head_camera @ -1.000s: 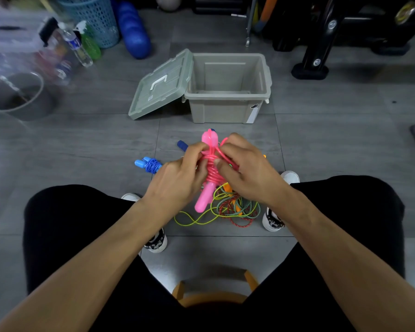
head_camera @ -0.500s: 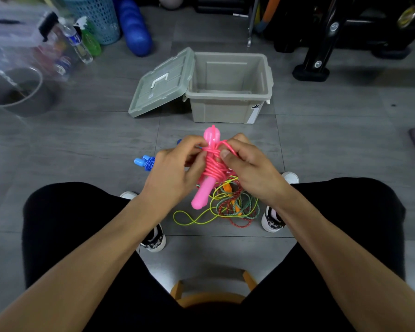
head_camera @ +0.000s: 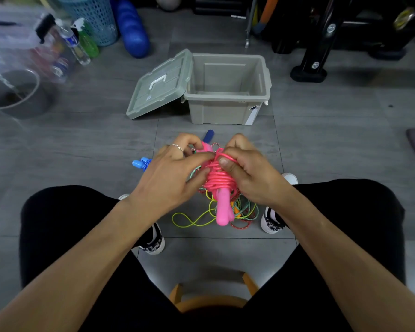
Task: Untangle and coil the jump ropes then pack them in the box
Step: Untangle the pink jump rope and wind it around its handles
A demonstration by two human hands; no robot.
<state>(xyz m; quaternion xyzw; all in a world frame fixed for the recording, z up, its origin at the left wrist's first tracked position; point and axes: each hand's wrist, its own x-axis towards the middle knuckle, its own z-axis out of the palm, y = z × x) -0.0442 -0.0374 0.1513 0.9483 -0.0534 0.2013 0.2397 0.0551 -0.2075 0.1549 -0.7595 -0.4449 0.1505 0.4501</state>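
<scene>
Both my hands hold a pink jump rope point(head_camera: 219, 182) in front of my knees; its cord is wound in a tight bundle round its pink handles. My left hand point(head_camera: 175, 173) grips the bundle's left side and upper handle. My right hand point(head_camera: 244, 168) pinches a loop of pink cord at the top with thumb and fingers. Under the bundle, a tangle of yellow, green and red ropes point(head_camera: 240, 216) lies on the floor between my shoes. A blue-handled rope point(head_camera: 139, 162) lies left of my hands. The grey box point(head_camera: 228, 111) stands open beyond, with nothing visible inside.
The box's lid point(head_camera: 158, 85) leans open to its left. A dark blue handle point(head_camera: 208, 135) shows just past my fingers. Bottles, a blue basket point(head_camera: 91, 17) and a foam roller stand at the back left, black equipment bases point(head_camera: 309, 73) at the back right. A wooden stool point(head_camera: 211, 300) is under me.
The bundle has tilted and sunk lower between my hands, so its top handle is now mostly hidden by my left fingers. My right hand has shifted to pinch a loop at the top.
</scene>
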